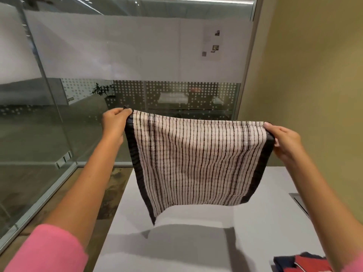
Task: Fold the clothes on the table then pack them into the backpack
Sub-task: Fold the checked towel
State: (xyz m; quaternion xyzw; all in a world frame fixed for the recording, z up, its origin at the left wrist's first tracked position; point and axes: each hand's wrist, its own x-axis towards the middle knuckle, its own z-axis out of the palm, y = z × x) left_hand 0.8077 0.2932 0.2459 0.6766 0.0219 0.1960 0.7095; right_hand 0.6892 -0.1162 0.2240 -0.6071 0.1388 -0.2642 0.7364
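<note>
A white cloth with thin dark stripes and black side bands [196, 160] hangs in the air above the white table [196, 242]. My left hand [115, 120] pinches its upper left corner. My right hand [284, 139] pinches its upper right corner. The cloth is stretched flat between both hands, and its bottom edge hangs free just over the table. A red and navy garment [302, 264] lies at the table's near right edge, partly cut off by the frame. No backpack is in view.
A glass wall [59, 114] runs along the left and behind the table. A yellow wall [314, 65] stands at the right. A grey cable hatch [300, 205] sits in the table's right side. Brown floor [82, 193] shows left of the table.
</note>
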